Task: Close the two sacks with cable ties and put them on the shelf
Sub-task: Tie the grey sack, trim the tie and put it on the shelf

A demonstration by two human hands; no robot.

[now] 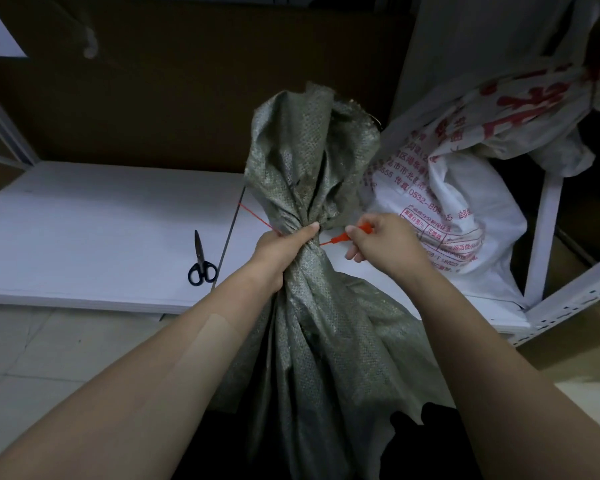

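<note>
On the floor (49, 358), before the shelf's (84, 216) front edge: sack (312, 161), top reaching up over the shelf board. Round its neck: cable tie (340, 239), with left hand (284, 247) gripping the neck there and right hand (381, 240) just right of it, pinching the tie's end. On the shelf, near the front edge, left of the sack: scissors (201, 261). At the shelf's right end, behind and right of the sack: second sack (465, 209), beside the post (548, 220). Above that, leaning over it: third sack (534, 109). Behind the shelf's back edge: cardboard (187, 98).
</note>
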